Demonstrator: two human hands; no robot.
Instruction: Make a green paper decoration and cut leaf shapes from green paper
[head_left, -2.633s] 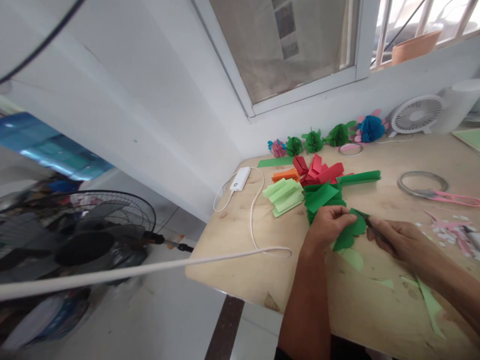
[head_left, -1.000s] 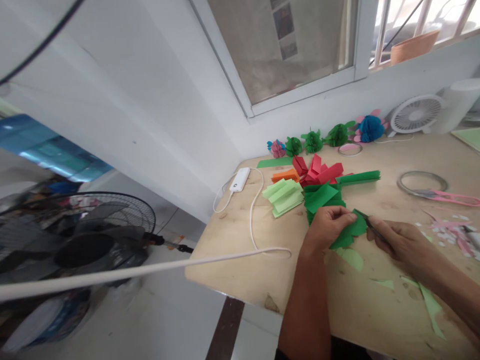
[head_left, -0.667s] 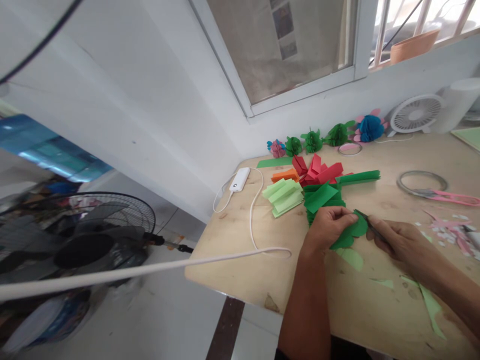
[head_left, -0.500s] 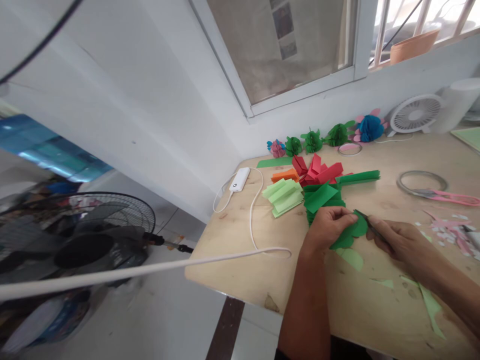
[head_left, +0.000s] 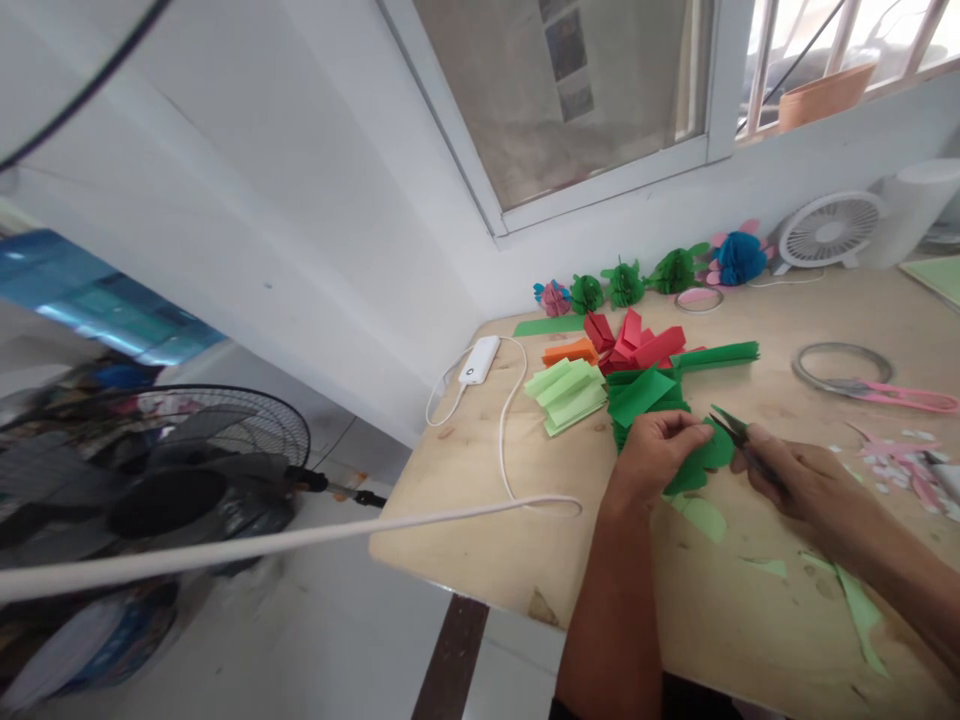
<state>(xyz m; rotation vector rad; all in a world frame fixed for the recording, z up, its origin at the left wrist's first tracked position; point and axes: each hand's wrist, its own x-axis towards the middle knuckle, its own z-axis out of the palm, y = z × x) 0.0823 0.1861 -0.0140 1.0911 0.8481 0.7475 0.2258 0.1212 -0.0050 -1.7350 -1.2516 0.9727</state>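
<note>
small scissors (head_left: 736, 432) open at a folded green paper (head_left: 694, 472)

the left hand (head_left: 658, 452) pinches the folded green paper between thumb and fingers, just off the plywood table (head_left: 480, 560), right of centre near the near edge. the right hand (head_left: 806, 490) is closed around the small scissors, their slim dark blades spread apart just beside the paper's right edge. the paper looks thin, light and soft, with a curved, scalloped outline. its layers would likely flex and slide, so the best hold seems a firm pinch on the stacked folds, close to the blades.

just beyond the left hand lies a dark green pleated stack (head_left: 645, 395), touching red folded paper (head_left: 634, 340). an orange folded strip (head_left: 570, 350) and a pale green pleated stack (head_left: 566, 395) sit to the left. pale green offcuts (head_left: 701, 518) lie near the hands, with pink paper scraps (head_left: 896, 460) to the right. farther right, pink-handled snips (head_left: 892, 397) rest by a thin metal ring (head_left: 840, 357). round paper pompoms (head_left: 624, 283) line the far wall, their crisp folds fanning out.
</note>
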